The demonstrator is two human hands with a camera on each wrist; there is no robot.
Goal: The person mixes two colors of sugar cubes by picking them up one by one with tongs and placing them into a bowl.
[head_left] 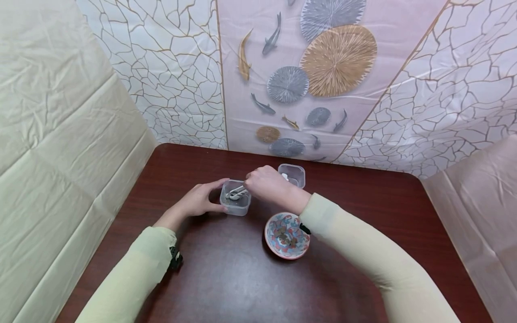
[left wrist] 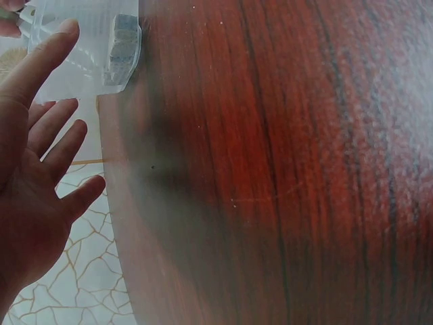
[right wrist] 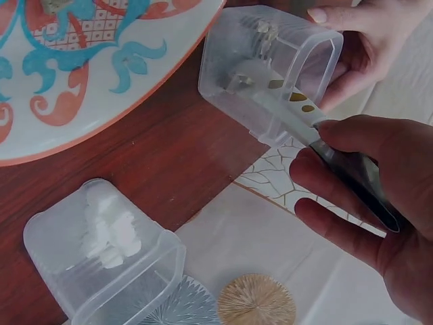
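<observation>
My left hand holds a clear plastic container by its sides, with the thumb at the near wall and a finger at the far one. In my right hand is a pair of metal tongs, gripped by the handle. Their slotted end reaches down into the container. Small greyish pieces lie at the container's bottom; a grey block shows through its wall in the left wrist view. Whether the tongs grip a piece is unclear.
A second clear container with white pieces stands behind the right hand. Nearer, below the right wrist, sits a patterned bowl with brownish pieces. The dark wooden table ends at cloth-covered walls.
</observation>
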